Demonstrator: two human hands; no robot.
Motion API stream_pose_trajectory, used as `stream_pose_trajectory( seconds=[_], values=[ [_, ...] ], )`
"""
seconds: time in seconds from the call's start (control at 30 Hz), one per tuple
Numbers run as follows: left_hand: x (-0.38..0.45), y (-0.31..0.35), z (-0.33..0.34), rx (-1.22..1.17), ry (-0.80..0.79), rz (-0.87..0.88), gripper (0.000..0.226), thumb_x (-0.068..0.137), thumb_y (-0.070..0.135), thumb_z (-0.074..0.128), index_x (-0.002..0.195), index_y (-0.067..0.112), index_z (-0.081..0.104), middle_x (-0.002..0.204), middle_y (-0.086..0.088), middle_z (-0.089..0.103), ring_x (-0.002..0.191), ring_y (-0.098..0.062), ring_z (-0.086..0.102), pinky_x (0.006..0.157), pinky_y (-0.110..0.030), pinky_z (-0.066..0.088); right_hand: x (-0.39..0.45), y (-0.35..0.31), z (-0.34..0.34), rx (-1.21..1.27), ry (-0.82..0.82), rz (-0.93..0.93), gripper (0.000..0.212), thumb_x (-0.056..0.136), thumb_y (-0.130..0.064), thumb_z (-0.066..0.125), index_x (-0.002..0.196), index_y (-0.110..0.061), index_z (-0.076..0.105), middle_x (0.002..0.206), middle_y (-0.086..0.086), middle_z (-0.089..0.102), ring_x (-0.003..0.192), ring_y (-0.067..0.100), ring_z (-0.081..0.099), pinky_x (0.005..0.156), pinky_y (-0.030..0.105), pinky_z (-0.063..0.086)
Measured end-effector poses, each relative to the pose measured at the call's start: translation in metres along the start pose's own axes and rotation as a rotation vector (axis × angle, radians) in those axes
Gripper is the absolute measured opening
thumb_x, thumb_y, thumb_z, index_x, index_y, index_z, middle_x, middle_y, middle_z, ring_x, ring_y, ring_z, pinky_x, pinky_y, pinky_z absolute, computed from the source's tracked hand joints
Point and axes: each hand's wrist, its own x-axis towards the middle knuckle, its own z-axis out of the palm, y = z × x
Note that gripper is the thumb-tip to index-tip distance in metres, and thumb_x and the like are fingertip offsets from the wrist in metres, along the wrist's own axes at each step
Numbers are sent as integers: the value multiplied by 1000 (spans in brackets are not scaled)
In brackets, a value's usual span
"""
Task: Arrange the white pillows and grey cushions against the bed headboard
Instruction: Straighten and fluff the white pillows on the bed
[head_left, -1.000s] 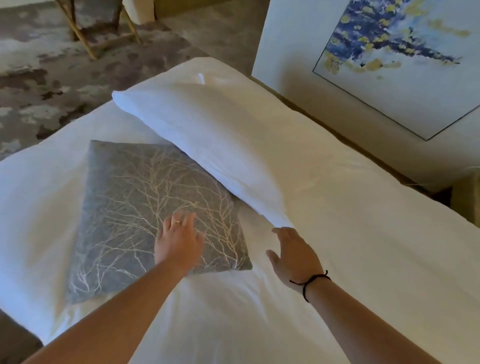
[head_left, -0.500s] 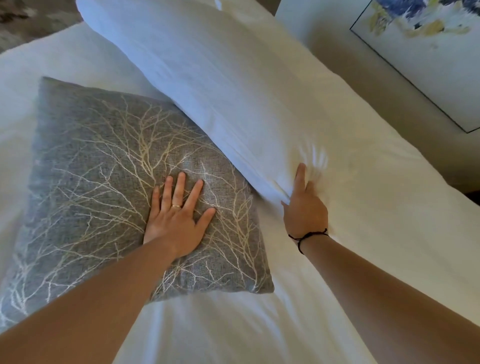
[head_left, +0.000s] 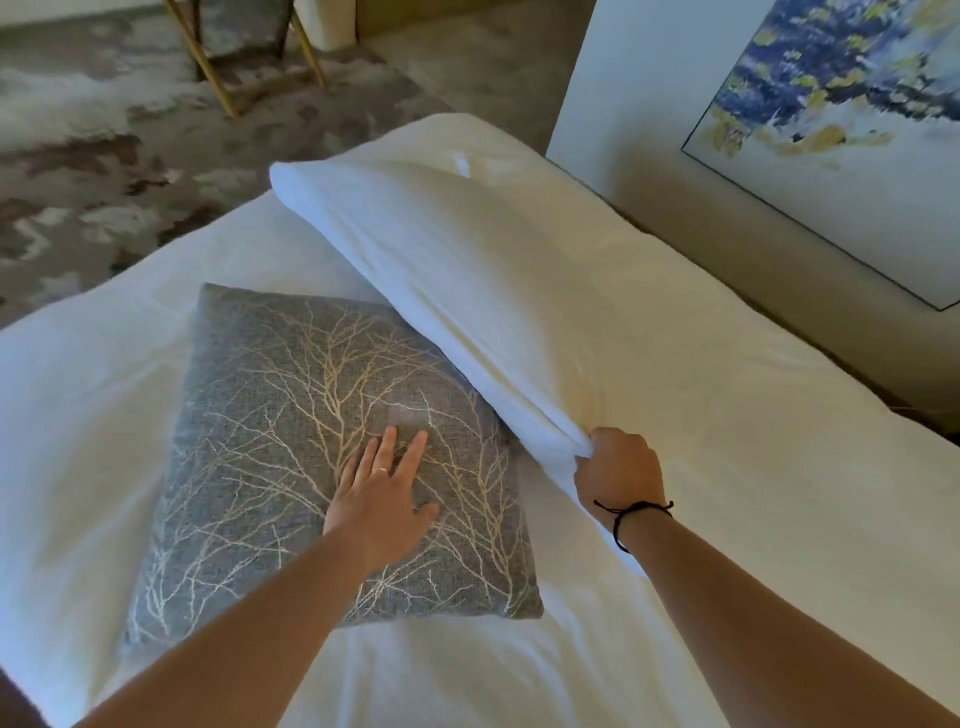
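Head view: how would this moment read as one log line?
left hand: flat on grey cushion | right hand: grip on white pillow corner | cushion: on bed

A single head-worn wide-angle view looks forward and down from close above the bed (head_left: 779, 493), both forearms reaching in from the lower edge of the frame. Carpet (head_left: 104, 182) fills the upper left, a painting (head_left: 841, 130) the upper right.
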Motion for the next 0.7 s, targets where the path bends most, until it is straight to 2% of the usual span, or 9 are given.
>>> stream_pose_trajectory(
  seconds=[0.07, 0.13, 0.2, 0.3, 0.4, 0.5, 0.6, 0.7],
  values=[
    [-27, 14, -9, -93, 107, -9, 94, 90, 52, 51, 144, 49, -26, 163, -4, -14, 150, -27, 8, 118, -47, 20, -23, 3, -12, 42, 4, -16, 27, 88, -17, 58, 67, -17, 41, 66, 0, 49, 63, 25, 48, 57, 28, 36],
    [-52, 33, -20, -102, 266, -3, 94, 90, 43, 54, 146, 50, -21, 164, -3, -7, 148, -27, 18, 113, -46, 29, -53, 12, -24, 68, 13, -36, 37, 89, -19, 58, 60, -21, 34, 60, -4, 43, 58, 21, 44, 51, 27, 31],
    [-71, 58, -32, -61, 361, 77, 93, 90, 37, 55, 148, 47, -17, 164, -2, -8, 149, -26, 14, 114, -45, 27, -88, 27, -35, 122, 9, -11, 42, 88, -20, 59, 57, -22, 30, 56, -5, 39, 52, 15, 38, 46, 24, 22],
    [-93, 105, -44, 54, 410, 314, 99, 90, 29, 60, 149, 46, -17, 164, -2, -10, 150, -22, 3, 117, -42, 21, -147, 61, -49, 274, -33, 72, 50, 84, -18, 64, 55, -18, 24, 50, -5, 29, 46, 13, 28, 45, 24, 17],
    [-118, 157, -49, 311, 336, 574, 95, 93, 37, 59, 150, 41, -18, 164, -1, -14, 151, -22, -4, 119, -41, 6, -216, 109, -61, 364, -80, 91, 54, 83, -18, 69, 57, -17, 21, 52, -5, 21, 46, 14, 22, 45, 26, 17],
    [-145, 203, -44, 561, 219, 729, 81, 95, 48, 51, 153, 35, -3, 165, 4, 1, 151, -19, 3, 119, -44, -2, -284, 164, -79, 430, -93, 95, 56, 82, -17, 71, 58, -18, 20, 54, -5, 19, 47, 13, 20, 46, 27, 20],
    [-175, 245, -31, 607, 145, 812, 87, 87, 59, 58, 154, 35, 8, 163, 7, 14, 149, -18, 12, 119, -45, 1, -351, 222, -98, 379, -105, 69, 56, 82, -21, 71, 59, -19, 20, 55, -5, 20, 50, 11, 19, 49, 28, 16],
    [-206, 280, -13, 691, 131, 888, 96, 79, 63, 64, 154, 27, 15, 162, 2, 21, 148, -22, 18, 120, -46, 9, -411, 285, -116, 343, -128, 96, 53, 80, -26, 70, 57, -20, 23, 51, -3, 22, 49, 12, 23, 50, 29, 16]
  ],
)
